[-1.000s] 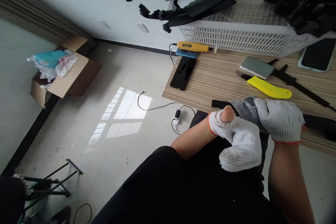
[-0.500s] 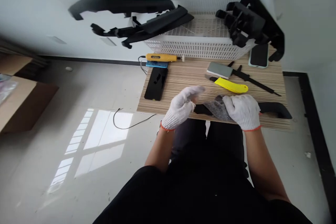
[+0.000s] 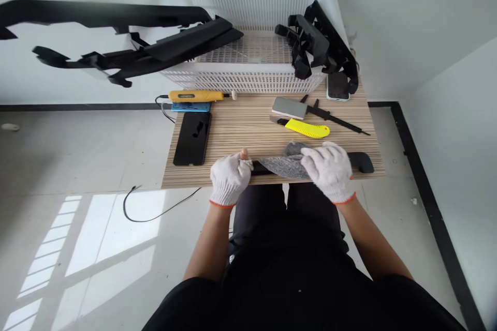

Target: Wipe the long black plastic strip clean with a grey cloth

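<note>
Both of my hands wear white knit gloves with orange cuffs. My left hand (image 3: 230, 178) is closed at the near edge of the small striped table (image 3: 248, 129), pinching one end of a grey cloth (image 3: 282, 164); a bare fingertip shows through the glove. My right hand (image 3: 328, 171) is closed on the cloth's other end. The cloth lies over a long black plastic part (image 3: 359, 160) that runs along the table's front edge.
A white slotted basket (image 3: 248, 70) at the back carries long black trim pieces (image 3: 155, 51) and a black bracket (image 3: 314, 44). A black phone (image 3: 193, 137), yellow tool (image 3: 196, 95), yellow knife (image 3: 308, 128), grey block (image 3: 289, 107) and second phone (image 3: 337, 85) lie on the table. A cable (image 3: 155, 212) trails on the floor.
The view swung from the left floor back over the table. My left hand came down from in front of me to the table edge and took hold of the cloth's left end.
</note>
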`<state>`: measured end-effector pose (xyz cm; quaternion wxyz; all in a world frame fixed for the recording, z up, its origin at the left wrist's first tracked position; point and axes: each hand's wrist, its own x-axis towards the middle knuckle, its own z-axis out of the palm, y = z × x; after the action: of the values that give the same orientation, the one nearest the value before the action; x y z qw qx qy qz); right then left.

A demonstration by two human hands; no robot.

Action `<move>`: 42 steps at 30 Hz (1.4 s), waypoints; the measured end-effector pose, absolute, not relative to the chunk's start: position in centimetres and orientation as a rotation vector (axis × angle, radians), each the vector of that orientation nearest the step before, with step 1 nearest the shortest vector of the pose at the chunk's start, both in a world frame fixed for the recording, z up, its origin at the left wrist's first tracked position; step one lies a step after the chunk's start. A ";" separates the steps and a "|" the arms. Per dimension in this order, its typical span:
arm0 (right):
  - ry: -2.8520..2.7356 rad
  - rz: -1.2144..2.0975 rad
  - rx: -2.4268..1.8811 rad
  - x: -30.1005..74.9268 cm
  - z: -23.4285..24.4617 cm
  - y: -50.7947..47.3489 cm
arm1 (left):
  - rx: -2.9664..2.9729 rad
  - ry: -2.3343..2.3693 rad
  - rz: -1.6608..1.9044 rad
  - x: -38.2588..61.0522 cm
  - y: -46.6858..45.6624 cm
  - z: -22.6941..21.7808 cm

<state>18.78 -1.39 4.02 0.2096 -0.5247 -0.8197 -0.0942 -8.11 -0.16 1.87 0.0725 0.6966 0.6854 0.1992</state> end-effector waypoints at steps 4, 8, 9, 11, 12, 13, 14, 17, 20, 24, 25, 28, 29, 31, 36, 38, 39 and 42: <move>-2.142 -0.370 -1.540 23.7 3.4 -1.7 | 2.064 2.084 0.618 -8.2 0.0 1.9; -1.883 -0.425 -1.711 22.4 3.3 -2.2 | 2.016 2.044 0.700 -7.4 0.0 2.0; -1.878 -0.396 -1.712 21.0 3.3 -2.3 | 2.012 2.031 0.720 -7.3 0.0 2.0; -2.003 -0.261 -1.614 17.7 3.2 -2.7 | 2.012 2.031 0.750 -7.3 -0.2 1.9; -2.068 -0.216 -1.537 16.1 3.1 -2.8 | 2.012 2.044 0.761 -7.4 -0.2 1.8; -2.115 -0.191 -1.479 14.9 3.0 -2.8 | 2.008 2.067 0.769 -7.6 -0.3 1.6; -2.167 -0.182 -1.420 14.2 2.8 -2.7 | 2.000 2.095 0.773 -7.8 -0.4 1.5; -2.240 -0.218 -1.308 14.8 2.2 -2.4 | 1.972 2.151 0.763 -8.3 -0.5 1.2; -2.240 -0.285 -1.306 18.5 2.1 -2.0 | 1.941 2.167 0.745 -8.4 -0.5 1.2; -2.174 -0.361 -1.461 23.6 2.7 -2.1 | 1.913 2.177 0.710 -8.0 -0.3 1.5; -2.147 -0.365 -1.510 24.5 3.0 -2.2 | 1.913 2.179 0.691 -7.8 -0.2 1.5; -2.055 -0.327 -1.610 25.8 3.5 -2.3 | 1.907 2.180 0.640 -7.7 0.0 1.7; -2.017 -0.302 -1.627 25.9 3.6 -2.3 | 1.904 2.176 0.627 -7.8 0.1 1.7; -1.918 -0.263 -1.650 25.3 3.5 -2.1 | 1.912 2.154 0.601 -7.9 0.1 1.8; -1.865 -0.174 -1.621 20.8 2.2 -1.8 | 2.009 2.043 0.512 -7.0 -0.3 2.7; -1.893 -0.101 -1.595 18.4 1.8 -1.9 | 2.066 2.005 0.426 -5.9 -0.4 3.3; -1.884 -0.065 -1.589 17.3 1.8 -1.9 | 2.079 1.998 0.377 -5.4 -0.5 3.5; -1.793 0.084 -1.566 14.9 2.7 -1.9 | 2.086 1.992 0.314 -4.5 -0.4 4.0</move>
<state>14.90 -1.91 2.67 0.3705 -0.6107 -0.6991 0.0328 -4.48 -0.40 3.97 0.1196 0.7138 0.6817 0.1073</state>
